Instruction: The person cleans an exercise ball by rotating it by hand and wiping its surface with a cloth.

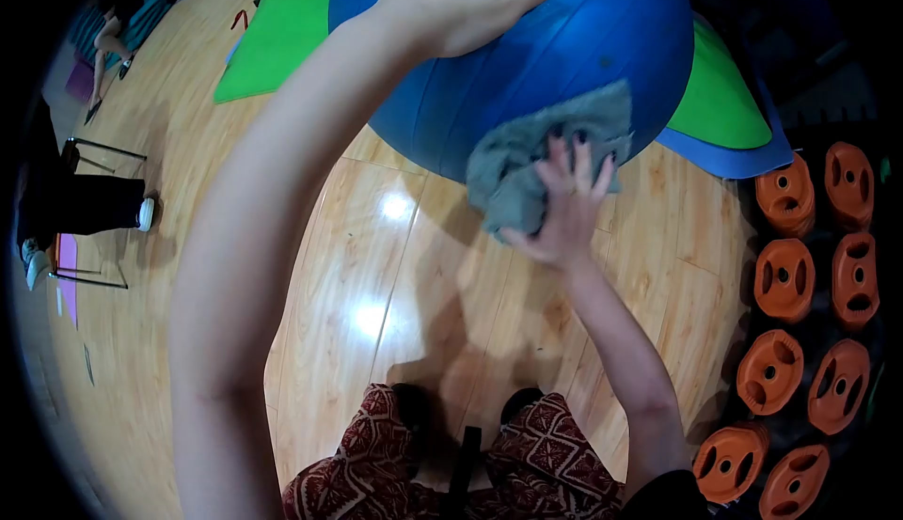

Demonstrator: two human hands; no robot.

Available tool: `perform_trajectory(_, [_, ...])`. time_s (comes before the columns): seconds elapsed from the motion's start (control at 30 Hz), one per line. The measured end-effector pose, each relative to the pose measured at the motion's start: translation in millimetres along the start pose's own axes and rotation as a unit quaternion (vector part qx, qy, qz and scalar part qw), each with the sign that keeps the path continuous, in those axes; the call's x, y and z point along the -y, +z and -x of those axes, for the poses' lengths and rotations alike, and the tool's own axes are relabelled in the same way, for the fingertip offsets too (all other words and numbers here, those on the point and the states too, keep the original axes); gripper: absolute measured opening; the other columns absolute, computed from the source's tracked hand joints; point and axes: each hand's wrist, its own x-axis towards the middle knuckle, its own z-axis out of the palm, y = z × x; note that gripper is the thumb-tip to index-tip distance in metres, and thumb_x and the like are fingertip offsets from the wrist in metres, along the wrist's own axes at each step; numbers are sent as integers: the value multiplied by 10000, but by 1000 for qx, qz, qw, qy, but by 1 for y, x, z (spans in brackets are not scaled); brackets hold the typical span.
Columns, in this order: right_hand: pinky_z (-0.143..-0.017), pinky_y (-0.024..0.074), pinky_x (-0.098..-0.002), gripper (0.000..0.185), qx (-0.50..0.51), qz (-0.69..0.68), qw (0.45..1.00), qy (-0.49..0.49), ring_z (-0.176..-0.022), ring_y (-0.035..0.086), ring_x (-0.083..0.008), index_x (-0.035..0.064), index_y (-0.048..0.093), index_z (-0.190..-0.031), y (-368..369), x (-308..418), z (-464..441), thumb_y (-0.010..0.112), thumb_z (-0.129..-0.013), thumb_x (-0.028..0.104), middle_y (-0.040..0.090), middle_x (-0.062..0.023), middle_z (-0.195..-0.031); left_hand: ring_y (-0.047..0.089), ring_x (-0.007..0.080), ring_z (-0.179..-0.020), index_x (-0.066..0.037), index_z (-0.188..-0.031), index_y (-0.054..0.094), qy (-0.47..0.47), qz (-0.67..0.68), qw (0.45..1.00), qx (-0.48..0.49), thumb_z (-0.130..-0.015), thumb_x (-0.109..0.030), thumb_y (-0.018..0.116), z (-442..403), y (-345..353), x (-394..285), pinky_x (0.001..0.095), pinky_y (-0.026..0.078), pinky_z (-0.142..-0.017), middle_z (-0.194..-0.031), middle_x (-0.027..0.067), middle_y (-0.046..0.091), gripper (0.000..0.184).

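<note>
A large blue exercise ball fills the top middle of the view. My left hand lies on its upper side with the thumb stretched out; the other fingertips are cut off by the frame edge. My right hand holds a grey-green cloth against the ball's lower near side. Its fingers are spread over the cloth, and part of the cloth bunches up by the palm. One small dark spot shows on the ball above the cloth.
Green mats lie behind the ball on both sides. Orange weight plates stand stacked along the right. At left, a person in dark trousers is by a chair; another person bends down farther back. Wooden floor lies below.
</note>
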Motion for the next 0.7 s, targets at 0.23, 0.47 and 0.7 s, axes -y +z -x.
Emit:
perform_trajectory(0.23, [-1012,100,-639,599,-50,2,998,43,-1287,327,-368,80,448,-1102,-27,-10,-59,677,-590,290,421,-135,-1360,247,361,-1322,-89,-1330,413,0,-19,1000,-25,-935,-376,315,-2,4,-7,568,163,-1043,-1417,97,355,498])
perform_trajectory(0.47, [-1015,105,-628,713,-27,-12,999,36,-1315,270,-368,13,437,-1178,-26,-1,-38,675,-564,288,366,-132,-1399,250,363,-1317,-83,-1326,417,-4,-39,999,-16,-930,-372,326,0,1,-20,579,154,-1040,-1413,102,360,499])
perform_trajectory(0.7, [-1014,147,-621,730,-97,-60,984,137,-1304,278,-393,-18,383,-1245,-45,-6,-62,633,-602,221,358,-158,-1399,268,379,-1299,-85,-1322,419,15,-63,998,-15,-925,-373,330,0,8,-38,611,165,-1023,-1401,99,375,498])
